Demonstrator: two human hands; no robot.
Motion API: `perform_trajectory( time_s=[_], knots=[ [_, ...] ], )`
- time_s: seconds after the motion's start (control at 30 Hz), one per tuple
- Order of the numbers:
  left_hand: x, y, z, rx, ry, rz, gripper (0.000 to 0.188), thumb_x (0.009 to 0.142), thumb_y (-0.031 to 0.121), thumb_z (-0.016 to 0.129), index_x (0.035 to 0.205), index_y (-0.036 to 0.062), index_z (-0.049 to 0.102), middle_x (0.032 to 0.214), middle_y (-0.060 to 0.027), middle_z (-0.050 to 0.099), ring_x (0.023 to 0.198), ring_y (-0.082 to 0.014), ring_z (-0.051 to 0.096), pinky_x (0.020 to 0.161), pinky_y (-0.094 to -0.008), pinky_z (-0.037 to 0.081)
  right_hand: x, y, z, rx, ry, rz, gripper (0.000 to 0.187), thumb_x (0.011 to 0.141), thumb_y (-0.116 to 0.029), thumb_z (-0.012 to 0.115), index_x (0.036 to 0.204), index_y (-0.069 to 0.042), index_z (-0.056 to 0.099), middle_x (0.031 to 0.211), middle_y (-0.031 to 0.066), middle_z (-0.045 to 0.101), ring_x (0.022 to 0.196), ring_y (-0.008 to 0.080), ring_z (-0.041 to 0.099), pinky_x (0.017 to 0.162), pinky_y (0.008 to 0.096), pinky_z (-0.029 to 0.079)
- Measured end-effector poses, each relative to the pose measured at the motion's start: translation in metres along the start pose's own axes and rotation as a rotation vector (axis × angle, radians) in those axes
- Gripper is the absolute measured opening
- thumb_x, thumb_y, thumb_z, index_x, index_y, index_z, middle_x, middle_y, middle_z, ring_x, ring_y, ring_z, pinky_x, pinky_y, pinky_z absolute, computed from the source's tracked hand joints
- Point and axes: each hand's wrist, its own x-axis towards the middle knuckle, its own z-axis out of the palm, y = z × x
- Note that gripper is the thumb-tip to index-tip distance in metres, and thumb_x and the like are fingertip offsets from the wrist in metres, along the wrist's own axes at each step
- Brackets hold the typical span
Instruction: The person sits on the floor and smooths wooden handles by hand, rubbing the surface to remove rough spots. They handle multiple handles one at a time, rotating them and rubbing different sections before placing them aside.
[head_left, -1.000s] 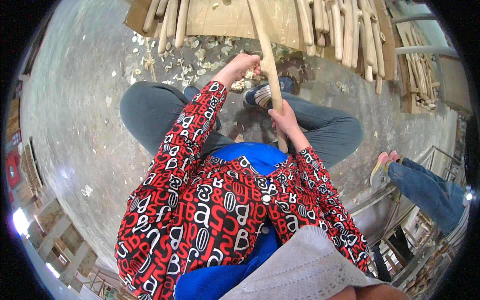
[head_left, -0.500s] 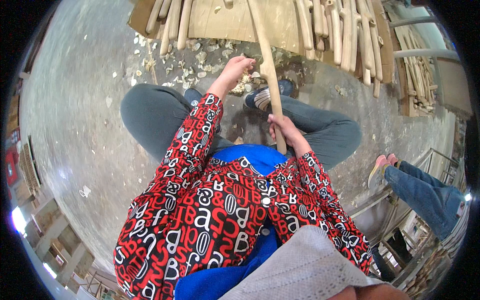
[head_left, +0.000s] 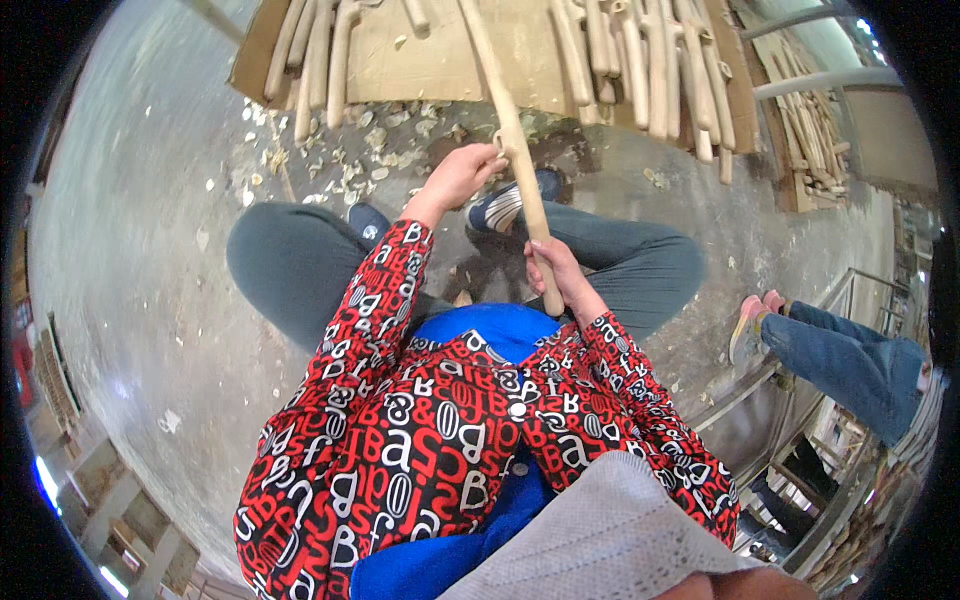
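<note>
A long, pale wooden stick point(head_left: 527, 190) with a knobby bump partway along slants from the cardboard down to my lap. My right hand point(head_left: 560, 272) is wrapped round its lower end, just above the blue cloth at my waist. My left hand point(head_left: 462, 176) is at the stick's bump, fingers bent and pressed together with the tips against or right beside it. Whatever those fingers pinch, if anything, is too small to make out.
Several similar sticks point(head_left: 655, 70) lie on a cardboard sheet point(head_left: 450, 70) ahead, with another stack point(head_left: 805, 115) at far right. Wood shavings point(head_left: 345, 165) litter the floor. Metal bars point(head_left: 850, 78) stand at right, and a person's legs in jeans point(head_left: 850, 370) are nearby.
My left hand has moved in from beside the stick to its bump. My right hand keeps its hold on the lower end. The whole view has shifted slightly.
</note>
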Motion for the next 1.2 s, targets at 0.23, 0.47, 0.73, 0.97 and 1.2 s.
perform_trajectory(
  time_s=[0.23,0.47,0.73,0.97,1.2],
  knots=[
    [-0.007,0.055,0.003,-0.551,0.19,0.173,0.032,0.094,0.027,0.046,0.075,0.0018,0.05,0.07,-0.0078,0.051,0.066,-0.0154,0.051,0.059,-0.0279,0.041,-0.013,-0.039,-0.018,-0.161,0.41,-0.321,0.02,0.091,-0.026,0.057,0.092,-0.008,0.05,0.058,0.0014,0.051,0.043,0.0104,0.049,0.036,0.0251,0.042],
    [0.004,0.035,-0.018,-1.172,0.44,-0.217,0.033,0.097,0.03,0.043,0.076,0.0066,0.049,0.063,-0.0036,0.053,0.054,-0.0125,0.052,0.048,-0.0264,0.042,-0.044,-0.209,-0.101,-0.68,0.872,-0.696,0.027,0.086,-0.026,0.064,0.096,-0.003,0.055,0.063,0.0017,0.053,0.05,0.0109,0.053,0.042,0.0263,0.044],
    [0.007,0.034,-0.023,-1.152,0.399,-0.33,0.02,0.099,0.028,0.039,0.102,0.0088,0.041,0.074,-0.0087,0.06,0.057,-0.0141,0.058,0.047,-0.0262,0.046,-0.007,-0.318,-0.146,-1.701,1.356,-1.057,0.024,0.084,-0.021,0.059,0.101,-0.003,0.061,0.076,0.012,0.064,0.074,0.0269,0.063,0.068,0.0368,0.051],
    [0.015,0.028,-0.034,-1.457,0.375,-0.338,0.021,0.097,0.027,0.043,0.089,0.01,0.049,0.069,-0.0062,0.056,0.056,-0.0142,0.057,0.046,-0.0255,0.046,0.202,-0.275,0.02,-1.314,0.567,-0.87,0.022,0.083,-0.022,0.058,0.096,-0.006,0.065,0.095,0.0151,0.067,0.09,0.0286,0.064,0.078,0.0366,0.05],
    [0.015,0.024,-0.06,-1.495,0.852,-0.345,0.041,0.097,0.038,0.042,0.064,0.0127,0.041,0.056,-0.0003,0.042,0.047,-0.013,0.044,0.045,-0.0263,0.038,0.316,-0.185,0.193,-1.157,0.14,-0.523,0.071,0.074,-0.037,0.068,0.129,0.0,0.042,0.089,0.021,0.065,0.074,0.0284,0.065,0.066,0.0395,0.053]
  ],
)
